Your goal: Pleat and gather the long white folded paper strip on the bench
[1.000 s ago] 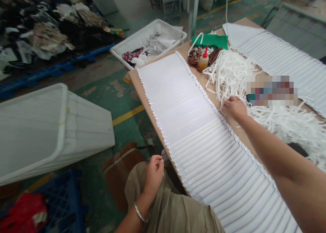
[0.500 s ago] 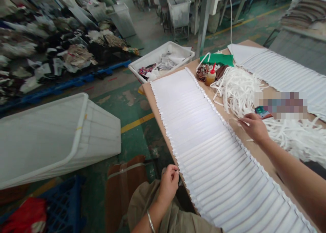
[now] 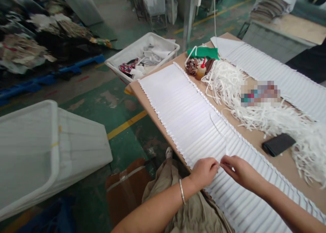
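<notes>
Over the row of overlapping white sheets [image 3: 165, 90], my left hand [image 3: 205, 172] and my right hand [image 3: 238, 172] meet almost fingertip to fingertip. Both are closed in a pinch on a thin white strip [image 3: 226, 146], which rises from between them and trails over the sheets. Its end at the left fingers is mostly hidden. Small white tabs line both long edges of the row. Beyond it lies a heap of loose white strips [image 3: 226, 80].
A black folded case [image 3: 278, 144] lies by the strips. At the far corner are a glue bottle [image 3: 201, 70] and green cloth [image 3: 203, 52]. Another sheet row [image 3: 270, 63] lies behind. A white bin [image 3: 142, 55] adjoins the table; a larger one [image 3: 84, 134] stands left.
My right hand has come from beside the strip heap back toward me, bringing a white strip. My left hand has risen from the table edge to meet it. The view has shifted right.
</notes>
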`<state>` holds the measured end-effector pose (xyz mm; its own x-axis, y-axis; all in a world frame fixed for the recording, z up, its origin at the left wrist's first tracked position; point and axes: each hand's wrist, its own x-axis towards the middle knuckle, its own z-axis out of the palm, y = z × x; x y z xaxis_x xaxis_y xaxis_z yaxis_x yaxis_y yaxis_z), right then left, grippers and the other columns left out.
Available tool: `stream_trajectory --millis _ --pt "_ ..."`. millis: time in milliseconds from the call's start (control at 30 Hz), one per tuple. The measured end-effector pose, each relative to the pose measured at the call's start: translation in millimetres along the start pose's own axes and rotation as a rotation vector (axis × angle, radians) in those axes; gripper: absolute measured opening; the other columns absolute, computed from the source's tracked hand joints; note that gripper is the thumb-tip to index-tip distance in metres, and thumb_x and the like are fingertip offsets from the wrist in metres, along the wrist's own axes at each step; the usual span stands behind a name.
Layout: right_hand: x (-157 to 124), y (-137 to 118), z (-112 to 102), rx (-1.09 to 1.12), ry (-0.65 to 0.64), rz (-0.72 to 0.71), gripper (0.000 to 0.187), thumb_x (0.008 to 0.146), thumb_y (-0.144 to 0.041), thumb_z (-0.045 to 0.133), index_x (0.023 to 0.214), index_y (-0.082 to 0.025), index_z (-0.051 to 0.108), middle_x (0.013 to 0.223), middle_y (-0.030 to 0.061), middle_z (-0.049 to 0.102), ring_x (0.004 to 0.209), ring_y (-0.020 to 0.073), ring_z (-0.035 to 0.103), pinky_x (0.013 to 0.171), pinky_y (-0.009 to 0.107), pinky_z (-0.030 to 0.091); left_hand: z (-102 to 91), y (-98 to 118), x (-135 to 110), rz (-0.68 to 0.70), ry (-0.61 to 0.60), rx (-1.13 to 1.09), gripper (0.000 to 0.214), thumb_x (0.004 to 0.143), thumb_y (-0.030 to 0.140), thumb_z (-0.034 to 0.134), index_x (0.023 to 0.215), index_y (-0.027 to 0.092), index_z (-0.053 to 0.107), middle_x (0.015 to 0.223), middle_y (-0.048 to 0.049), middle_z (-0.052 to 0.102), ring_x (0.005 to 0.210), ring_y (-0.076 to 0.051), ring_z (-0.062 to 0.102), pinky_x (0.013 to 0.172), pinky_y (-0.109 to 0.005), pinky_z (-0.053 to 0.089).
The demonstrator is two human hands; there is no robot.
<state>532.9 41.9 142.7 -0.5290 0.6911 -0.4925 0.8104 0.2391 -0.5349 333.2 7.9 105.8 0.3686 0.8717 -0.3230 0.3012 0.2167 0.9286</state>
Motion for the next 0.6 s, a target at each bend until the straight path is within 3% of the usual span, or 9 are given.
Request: stream_trajectory --millis 67,167,267,367,433,500,600 --pt "6.1 -14.9 10.1 0.052 -0.023 0.067 0.035 0.102 -0.049 0.042 0.093 -0.023 0.064 0.081 0.0054 0.07 0.08 0.0229 0.065 0.072 0.034 0.044 -16.8 -8.5 -3.6 -0.038 -0.06 -0.014 0.028 0.095 0.03 0.052 0.078 0.019 0.071 0.071 -0.0025 0.069 0.071 -0.018 0.062 0.067 -0.029 0.046" --pt "22.6 -14.7 17.1 0.169 -0.035 0.132 0.041 0.102 -0.056 0.04 0.093 -0.023 0.063 0.074 0.0028 0.067 0.072 0.0205 0.063 0.067 0.032 0.043 -44.0 -18.6 -8.9 -0.037 -0.101 0.007 0.026 0.091 0.022 0.053 0.068 0.019 0.064 0.065 0.0001 0.065 0.066 -0.016 0.058 0.061 -0.026 0.039" --pt "50.6 15.9 12.3 0.077 0.147 0.315 0.042 0.102 -0.055 0.04 0.103 -0.021 0.064 0.078 0.0042 0.068 0.074 0.0216 0.064 0.069 0.033 0.044 -64.9 -24.0 -12.0 -0.037 -0.115 0.064 0.023 0.087 0.018 0.054 0.065 0.018 0.061 0.064 0.0008 0.062 0.063 -0.014 0.054 0.059 -0.026 0.034" --pt "85.6 58.4 3.5 -0.208 0.354 0.485 0.044 0.1 -0.049 0.043 0.124 -0.017 0.061 0.106 0.0135 0.07 0.092 0.0262 0.066 0.077 0.036 0.047 -76.5 -29.0 -16.3 0.001 -0.158 0.065 0.02 0.087 0.019 0.055 0.07 0.018 0.066 0.072 -0.0012 0.068 0.069 -0.015 0.058 0.064 -0.026 0.038" --pt "106.7 80.1 0.3 -0.262 0.389 0.552 0.046 0.099 -0.048 0.046 0.129 -0.015 0.059 0.117 0.017 0.068 0.099 0.0272 0.065 0.081 0.037 0.048 -80.2 -32.6 -21.3 0.019 -0.156 0.064 0.019 0.087 0.019 0.055 0.073 0.018 0.068 0.078 -0.0031 0.071 0.075 -0.017 0.061 0.069 -0.026 0.041" --pt "119.3 95.0 -2.3 -0.25 0.376 0.588 0.04 0.098 -0.044 0.048 0.122 -0.014 0.062 0.116 0.0169 0.068 0.099 0.026 0.065 0.081 0.035 0.048 -81.6 -35.6 -27.7 0.01 -0.122 0.061 0.019 0.087 0.019 0.055 0.074 0.018 0.069 0.08 -0.004 0.072 0.078 -0.018 0.063 0.072 -0.027 0.042" --pt "112.9 114.7 -16.0 -0.242 0.347 0.609 0.03 0.096 -0.036 0.047 0.103 -0.016 0.068 0.104 0.0157 0.071 0.093 0.0264 0.066 0.079 0.036 0.048 -79.3 -38.3 -36.5 -0.033 -0.041 0.045 0.017 0.085 0.018 0.054 0.076 0.018 0.069 0.08 -0.0039 0.072 0.078 -0.018 0.064 0.072 -0.027 0.044"
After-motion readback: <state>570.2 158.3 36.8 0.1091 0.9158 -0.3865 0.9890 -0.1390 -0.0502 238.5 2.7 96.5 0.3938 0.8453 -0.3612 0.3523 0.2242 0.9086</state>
